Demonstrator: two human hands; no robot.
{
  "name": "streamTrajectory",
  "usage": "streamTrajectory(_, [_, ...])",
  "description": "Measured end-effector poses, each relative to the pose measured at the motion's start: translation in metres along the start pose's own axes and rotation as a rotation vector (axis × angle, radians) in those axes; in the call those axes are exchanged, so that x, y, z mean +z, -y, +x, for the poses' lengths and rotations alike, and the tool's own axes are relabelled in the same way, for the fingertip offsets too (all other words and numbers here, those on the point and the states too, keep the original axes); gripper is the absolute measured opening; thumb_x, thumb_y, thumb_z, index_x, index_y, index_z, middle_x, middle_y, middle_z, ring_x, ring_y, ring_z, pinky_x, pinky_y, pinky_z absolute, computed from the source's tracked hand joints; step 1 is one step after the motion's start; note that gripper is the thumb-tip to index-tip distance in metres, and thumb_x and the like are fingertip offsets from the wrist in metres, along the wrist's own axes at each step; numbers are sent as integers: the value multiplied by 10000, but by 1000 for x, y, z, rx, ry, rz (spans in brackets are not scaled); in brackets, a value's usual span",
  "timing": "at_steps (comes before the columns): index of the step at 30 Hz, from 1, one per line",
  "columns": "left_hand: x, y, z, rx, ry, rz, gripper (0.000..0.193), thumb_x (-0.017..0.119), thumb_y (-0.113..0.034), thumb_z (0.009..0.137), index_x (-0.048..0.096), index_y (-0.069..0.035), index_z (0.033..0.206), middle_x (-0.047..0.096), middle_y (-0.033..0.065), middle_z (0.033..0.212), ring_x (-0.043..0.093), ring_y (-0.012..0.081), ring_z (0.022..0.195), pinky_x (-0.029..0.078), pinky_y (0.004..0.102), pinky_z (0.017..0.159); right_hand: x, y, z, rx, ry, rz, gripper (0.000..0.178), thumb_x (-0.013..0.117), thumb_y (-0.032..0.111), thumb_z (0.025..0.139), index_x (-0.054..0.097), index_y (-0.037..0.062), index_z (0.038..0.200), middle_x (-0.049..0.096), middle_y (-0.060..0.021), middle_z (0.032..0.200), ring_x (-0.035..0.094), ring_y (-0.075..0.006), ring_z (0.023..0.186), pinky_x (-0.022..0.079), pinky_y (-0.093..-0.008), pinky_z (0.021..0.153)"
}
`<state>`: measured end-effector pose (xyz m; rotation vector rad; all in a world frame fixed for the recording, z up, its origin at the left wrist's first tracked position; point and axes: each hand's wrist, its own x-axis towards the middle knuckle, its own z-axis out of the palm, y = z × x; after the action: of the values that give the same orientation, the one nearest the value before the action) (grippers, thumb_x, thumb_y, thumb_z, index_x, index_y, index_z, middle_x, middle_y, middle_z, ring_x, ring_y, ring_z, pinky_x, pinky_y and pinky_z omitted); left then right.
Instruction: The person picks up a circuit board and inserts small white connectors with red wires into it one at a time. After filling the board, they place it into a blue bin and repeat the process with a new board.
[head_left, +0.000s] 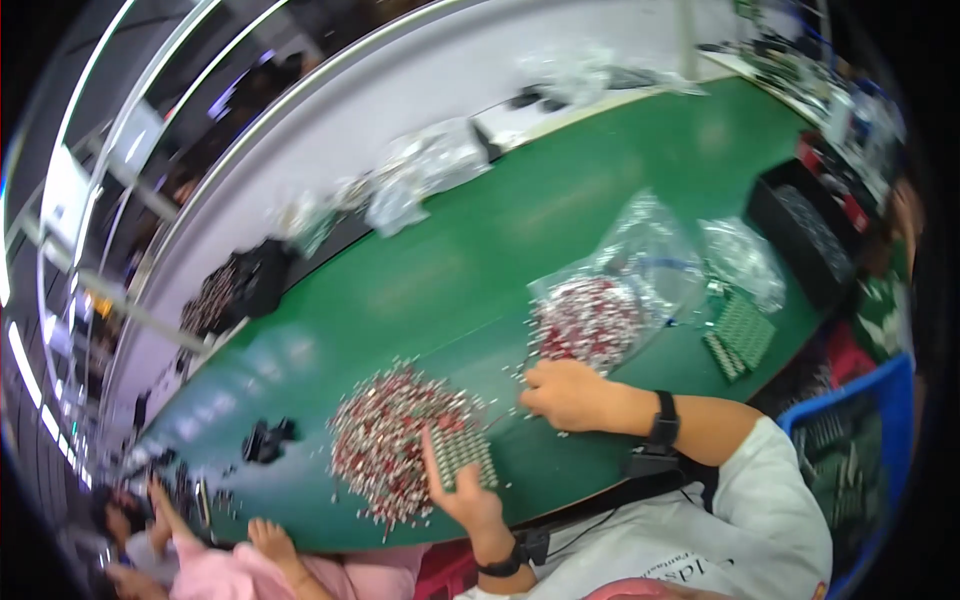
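My left hand (468,503) grips a small panel (462,452) by its edge, thumb and fingers on either side. Rows of round pale parts cover the panel's face. It lies over the right side of a large heap of small red and silver parts (385,440). My right hand (562,393) is closed with its fingertips pinched together, just in front of a second heap of red and silver parts (590,320). That heap spills from the mouth of a clear plastic bag (655,250). Whatever the right fingertips hold is too small to make out.
Green panels (742,335) lie stacked at the right, beside crumpled clear plastic (742,260) and a black box (805,230). A blue crate (895,430) stands off the table's right edge. Small black pieces (268,440) lie left. Another person's hand (272,540) rests at the near left edge.
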<state>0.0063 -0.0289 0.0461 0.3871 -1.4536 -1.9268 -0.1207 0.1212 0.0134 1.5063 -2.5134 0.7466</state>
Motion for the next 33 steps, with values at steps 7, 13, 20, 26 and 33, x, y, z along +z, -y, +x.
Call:
streamTrajectory(7, [-11, 1, 6, -48, 33, -20, 738, 434, 112, 712, 379, 61, 1447, 610, 135, 1199, 612, 152, 952, 491, 249, 834, -13, -7, 12, 6, -253, 176, 120, 671, 95, 799, 584, 49, 868, 572, -105, 797, 570, -313, 783, 458, -420, 687])
streamTrajectory(13, [-16, 5, 6, -54, 60, -18, 775, 389, 134, 670, 367, 76, 1443, 598, 192, 1224, 638, 215, 965, 528, 299, 823, -21, -10, 19, 237, -297, 670, 84, 539, 48, 931, 525, -20, 978, 636, -136, 745, 643, -193, 615, 496, -318, 566])
streamTrajectory(20, [-1, 11, 1, -31, 78, 47, 738, 413, 106, 703, 366, 87, 1439, 566, 187, 1299, 593, 248, 1125, 479, 334, 951, -19, -20, 9, 302, -331, 722, 158, 532, 68, 918, 595, -1, 1045, 639, -115, 775, 635, -174, 667, 494, -316, 617])
streamTrajectory(26, [-16, 24, 4, -56, 29, 4, 774, 386, 88, 647, 361, 113, 1420, 536, 242, 1325, 581, 315, 1150, 488, 372, 968, -10, -11, 20, 272, -356, 839, 183, 524, 150, 926, 583, 2, 1016, 638, -150, 757, 612, -257, 647, 464, -375, 604])
streamTrajectory(33, [-15, 31, 1, -86, 46, -42, 746, 391, 83, 661, 374, 117, 1406, 540, 229, 1324, 584, 317, 1150, 494, 380, 958, -29, 3, 9, 344, -351, 767, 174, 595, 164, 930, 586, -4, 975, 631, -101, 678, 586, -157, 584, 457, -310, 557])
